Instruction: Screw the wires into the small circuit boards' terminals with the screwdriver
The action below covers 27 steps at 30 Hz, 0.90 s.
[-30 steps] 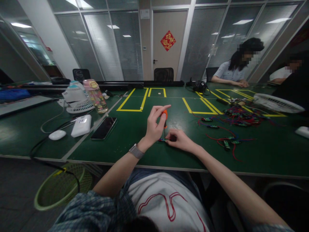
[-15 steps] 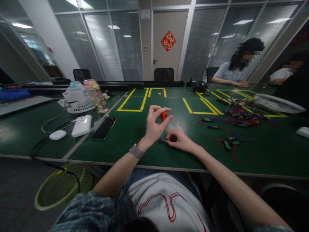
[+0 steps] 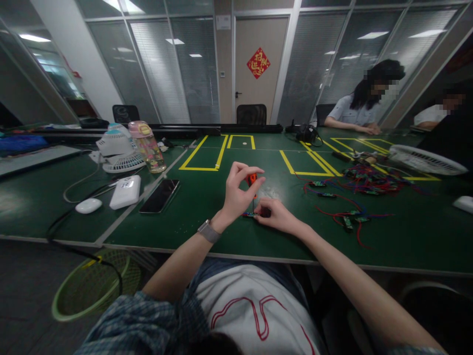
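Note:
My left hand (image 3: pixel 238 186) is closed around the orange and black handle of a screwdriver (image 3: pixel 253 179), held upright with its thin shaft pointing down. Below it, the tip meets a small circuit board (image 3: pixel 250 214) lying on the green table (image 3: pixel 207 197). My right hand (image 3: pixel 275 214) rests on the tabletop with thumb and fingers pinched at the right end of that board. Its fingers hide part of the board. Several more circuit boards with red and blue wires (image 3: pixel 347 223) lie to the right of my right hand.
A tangled heap of wired boards (image 3: pixel 373 178) is farther right, near a white fan (image 3: pixel 428 158). On the left are a phone (image 3: pixel 159 196), a white power bank (image 3: pixel 125 192), a mouse (image 3: pixel 88 206) and a bottle (image 3: pixel 148 148). A person (image 3: pixel 354 108) sits across the table.
The screwdriver handle has turned slightly between my left fingers. Both hands stay in nearly the same place, and the board has not visibly moved.

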Each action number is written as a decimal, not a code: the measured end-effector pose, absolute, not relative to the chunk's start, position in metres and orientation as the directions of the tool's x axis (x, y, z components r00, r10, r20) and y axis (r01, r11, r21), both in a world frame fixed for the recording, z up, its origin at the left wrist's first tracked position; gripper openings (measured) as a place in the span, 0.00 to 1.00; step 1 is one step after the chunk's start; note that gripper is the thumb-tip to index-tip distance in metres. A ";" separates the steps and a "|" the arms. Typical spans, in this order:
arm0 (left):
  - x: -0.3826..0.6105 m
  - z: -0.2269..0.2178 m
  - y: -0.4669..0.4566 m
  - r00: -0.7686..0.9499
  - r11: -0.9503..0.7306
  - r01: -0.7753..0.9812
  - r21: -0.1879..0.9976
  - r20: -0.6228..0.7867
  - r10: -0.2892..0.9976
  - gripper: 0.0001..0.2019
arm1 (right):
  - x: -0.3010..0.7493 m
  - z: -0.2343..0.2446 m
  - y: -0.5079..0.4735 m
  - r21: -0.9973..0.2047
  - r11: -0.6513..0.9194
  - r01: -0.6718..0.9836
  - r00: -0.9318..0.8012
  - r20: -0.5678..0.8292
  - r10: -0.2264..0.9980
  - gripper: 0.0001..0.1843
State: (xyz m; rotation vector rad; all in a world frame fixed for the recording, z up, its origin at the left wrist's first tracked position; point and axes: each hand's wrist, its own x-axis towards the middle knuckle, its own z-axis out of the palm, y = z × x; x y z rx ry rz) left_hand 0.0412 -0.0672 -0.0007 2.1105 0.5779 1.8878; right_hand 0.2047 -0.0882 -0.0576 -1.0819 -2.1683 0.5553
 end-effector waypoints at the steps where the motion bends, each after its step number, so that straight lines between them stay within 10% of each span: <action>1: 0.041 -0.001 -0.068 0.081 -0.888 0.129 0.441 0.888 0.453 0.04 | 0.205 -0.058 -0.088 -0.615 0.571 0.544 -0.454 0.357 0.817 0.03; 27: 0.040 0.000 -0.070 0.113 -0.845 0.088 0.528 0.837 0.535 0.09 | 0.205 -0.058 -0.088 -0.613 0.578 0.538 -0.463 0.359 0.811 0.03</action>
